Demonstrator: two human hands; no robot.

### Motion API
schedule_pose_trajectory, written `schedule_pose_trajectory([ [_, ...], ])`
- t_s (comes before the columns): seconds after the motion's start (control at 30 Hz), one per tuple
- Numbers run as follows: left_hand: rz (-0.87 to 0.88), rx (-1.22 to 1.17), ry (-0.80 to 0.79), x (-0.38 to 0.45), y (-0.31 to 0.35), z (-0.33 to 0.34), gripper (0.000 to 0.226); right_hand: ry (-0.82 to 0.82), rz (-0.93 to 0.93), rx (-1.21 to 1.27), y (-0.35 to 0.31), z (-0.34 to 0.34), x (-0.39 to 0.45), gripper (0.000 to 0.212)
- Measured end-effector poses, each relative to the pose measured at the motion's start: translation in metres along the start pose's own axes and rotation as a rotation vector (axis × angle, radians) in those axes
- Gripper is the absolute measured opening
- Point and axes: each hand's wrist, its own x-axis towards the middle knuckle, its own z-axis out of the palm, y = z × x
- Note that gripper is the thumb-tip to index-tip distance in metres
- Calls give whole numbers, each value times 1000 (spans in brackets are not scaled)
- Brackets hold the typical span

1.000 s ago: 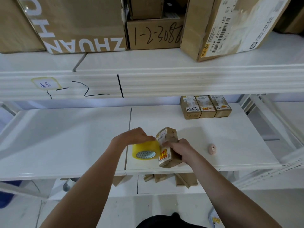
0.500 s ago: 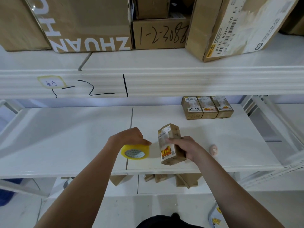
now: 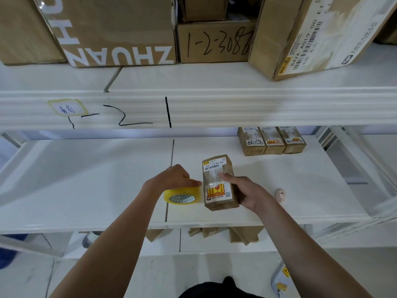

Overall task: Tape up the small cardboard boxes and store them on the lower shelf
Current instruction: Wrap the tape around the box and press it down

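A small cardboard box (image 3: 217,203) with white and orange labels lies on the white shelf (image 3: 96,186), near its front edge. My right hand (image 3: 247,192) grips the box from its right side, a finger lying across its top. Just left of the box sits a yellow roll of tape (image 3: 182,196). My left hand (image 3: 174,177) holds the roll from above, fingers curled over it. Three more small boxes (image 3: 271,140) stand side by side at the back right of the same shelf.
A small pink object (image 3: 280,195) lies on the shelf right of my right hand. Large cardboard cartons (image 3: 120,29) fill the shelf above. Several brown boxes (image 3: 236,234) show on the lowest shelf, under the front edge. White frame struts (image 3: 352,160) stand at the right.
The box has tipped from tilted on edge to lying flat on the shelf. The tape roll moved left, away from the box, then came back beside it.
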Motion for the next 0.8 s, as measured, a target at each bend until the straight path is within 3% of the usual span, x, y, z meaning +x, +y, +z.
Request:
schedule_pose_trajectory([
  [0.3,55,-129,-32,0,1,2,51,-67,25,191,8,4,-2,47],
  [0.53,71,-121,-32,1,0,10,52,-26,17,-2,5,2,-2,57],
  [0.67,97,-104,-25,2,8,14,52,178,8,-249,9,20,1,62],
  [0.8,78,-123,-36,-1,11,12,60,272,1,-262,11,21,4,53],
])
